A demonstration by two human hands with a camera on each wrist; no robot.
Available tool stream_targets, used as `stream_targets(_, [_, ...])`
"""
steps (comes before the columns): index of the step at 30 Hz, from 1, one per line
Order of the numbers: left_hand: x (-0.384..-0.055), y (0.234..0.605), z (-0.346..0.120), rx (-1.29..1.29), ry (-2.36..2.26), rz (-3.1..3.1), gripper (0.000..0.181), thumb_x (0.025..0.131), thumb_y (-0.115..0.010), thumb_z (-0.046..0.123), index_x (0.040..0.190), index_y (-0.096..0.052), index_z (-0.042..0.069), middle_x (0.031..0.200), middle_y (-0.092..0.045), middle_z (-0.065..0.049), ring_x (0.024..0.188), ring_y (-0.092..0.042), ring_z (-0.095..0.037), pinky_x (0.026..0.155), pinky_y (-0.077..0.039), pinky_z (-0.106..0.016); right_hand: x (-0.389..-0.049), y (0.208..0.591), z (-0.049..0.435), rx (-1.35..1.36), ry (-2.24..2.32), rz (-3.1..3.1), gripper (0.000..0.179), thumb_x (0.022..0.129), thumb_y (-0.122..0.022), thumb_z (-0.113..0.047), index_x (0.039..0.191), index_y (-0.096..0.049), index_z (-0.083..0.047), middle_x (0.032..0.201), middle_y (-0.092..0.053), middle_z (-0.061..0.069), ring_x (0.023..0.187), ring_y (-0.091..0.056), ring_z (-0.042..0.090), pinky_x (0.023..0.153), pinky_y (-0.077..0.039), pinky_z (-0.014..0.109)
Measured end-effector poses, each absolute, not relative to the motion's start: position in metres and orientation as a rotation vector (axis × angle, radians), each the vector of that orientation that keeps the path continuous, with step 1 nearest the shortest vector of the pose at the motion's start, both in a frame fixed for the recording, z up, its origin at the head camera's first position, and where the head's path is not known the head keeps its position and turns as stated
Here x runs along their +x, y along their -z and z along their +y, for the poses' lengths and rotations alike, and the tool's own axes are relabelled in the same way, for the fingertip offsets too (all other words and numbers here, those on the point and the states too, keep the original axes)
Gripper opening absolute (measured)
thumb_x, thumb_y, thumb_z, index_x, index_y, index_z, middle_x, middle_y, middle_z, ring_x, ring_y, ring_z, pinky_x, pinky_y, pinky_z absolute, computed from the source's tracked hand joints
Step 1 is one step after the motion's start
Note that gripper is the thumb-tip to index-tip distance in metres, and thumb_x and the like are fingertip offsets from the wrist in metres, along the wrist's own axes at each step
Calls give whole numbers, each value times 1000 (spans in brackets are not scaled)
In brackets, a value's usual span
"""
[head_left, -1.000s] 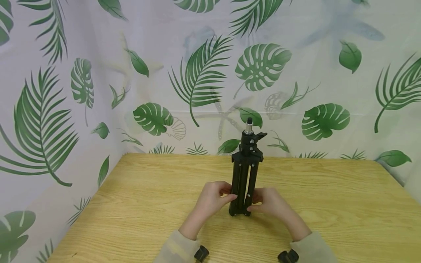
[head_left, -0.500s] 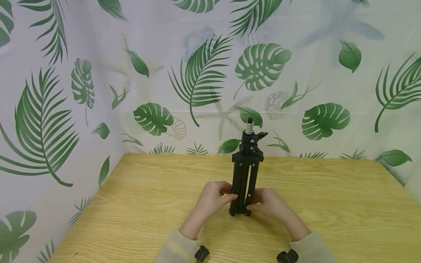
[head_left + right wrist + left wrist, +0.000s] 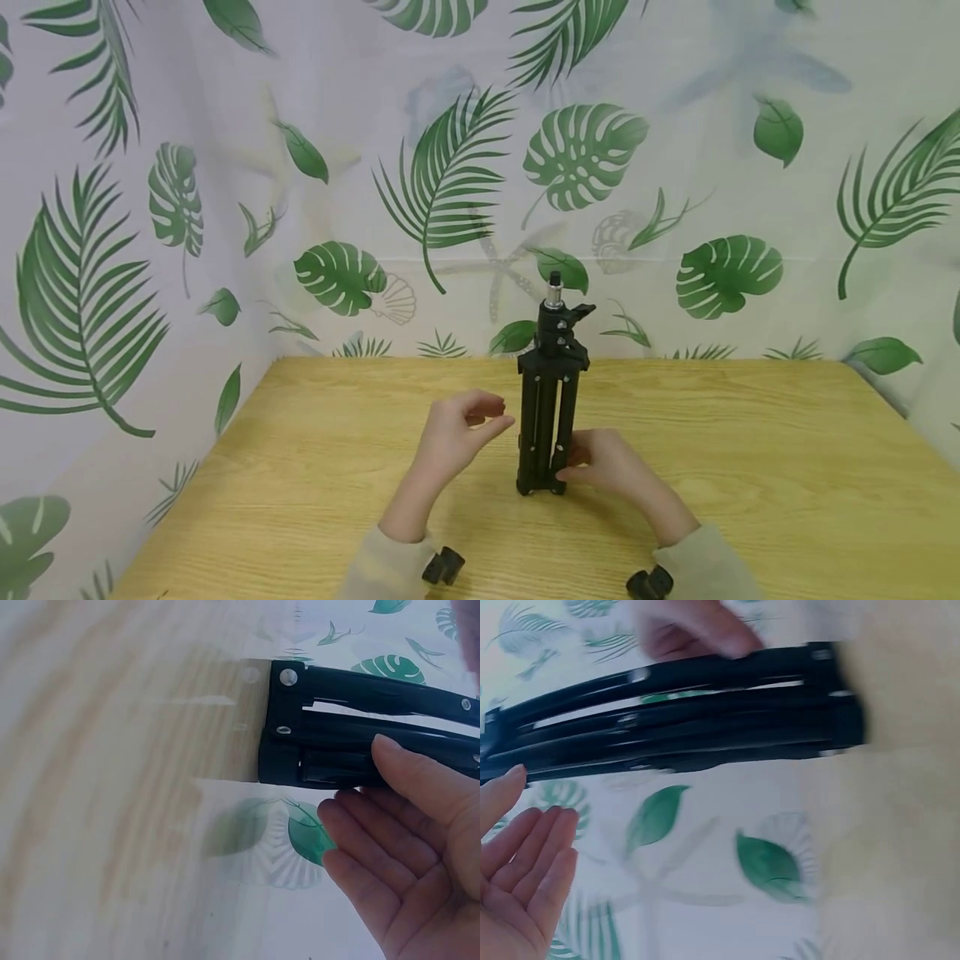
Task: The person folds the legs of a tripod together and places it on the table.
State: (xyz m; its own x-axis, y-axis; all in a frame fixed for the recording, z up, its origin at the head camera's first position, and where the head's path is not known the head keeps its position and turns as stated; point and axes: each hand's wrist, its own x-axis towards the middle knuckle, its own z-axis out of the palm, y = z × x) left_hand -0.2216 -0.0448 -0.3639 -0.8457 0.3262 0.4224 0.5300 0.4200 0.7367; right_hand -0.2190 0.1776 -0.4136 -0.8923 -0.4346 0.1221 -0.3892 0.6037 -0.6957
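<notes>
A folded black light stand [image 3: 553,362] stands upright on the table, legs together, with a silver spigot on top and a clamp knob at its collar. Low on its right side, my right hand [image 3: 611,461] pinches a leg; the right wrist view shows the thumb [image 3: 401,761] on the leg and the fingers bent beneath. My left hand [image 3: 452,433] hovers to the left of the stand, fingers loosely bent and apart from it in the head view. In the left wrist view, the left palm [image 3: 514,900] faces up beside the legs, holding nothing.
The wood-grain table [image 3: 337,467] reaches back to a leaf-printed curtain [image 3: 337,192], which also hangs along the left side. A small black camera mount is on each wrist, at the left cuff [image 3: 444,567] and right cuff [image 3: 649,582].
My left hand has let go of the stand and drawn away to the left and slightly upward. The right hand keeps its pinch low on the leg. The head view has shifted slightly.
</notes>
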Motion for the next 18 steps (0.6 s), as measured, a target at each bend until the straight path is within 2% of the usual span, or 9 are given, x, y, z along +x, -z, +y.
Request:
stream_targets(6, [-224, 324, -38, -775, 1465, -2192, 21, 81, -66, 15, 96, -65, 1, 92, -65, -9, 84, -61, -16, 71, -49, -25, -219, 413, 178, -710, 1164, 2746, 22, 72, -72, -8, 90, -62, 2, 80, -64, 5, 70, -60, 15, 61, -48, 25])
stream_targets(12, [-229, 278, -18, -900, 1426, -2036, 26, 81, -65, 14, 102, -61, 0, 98, -63, -10, 91, -59, -16, 73, -48, -25, -219, 411, 179, -709, 1174, 2733, 23, 73, -71, -6, 92, -62, 3, 81, -64, 6, 72, -61, 16, 62, -48, 25])
stream_targets(18, [-234, 255, -3, -933, 1536, -2016, 29, 82, -64, 12, 108, -59, 0, 101, -62, -10, 94, -57, -12, 75, -47, -23, -220, 413, 179, -720, 1151, 2739, 22, 74, -70, -7, 93, -62, 2, 81, -64, 5, 72, -61, 16, 61, -48, 25])
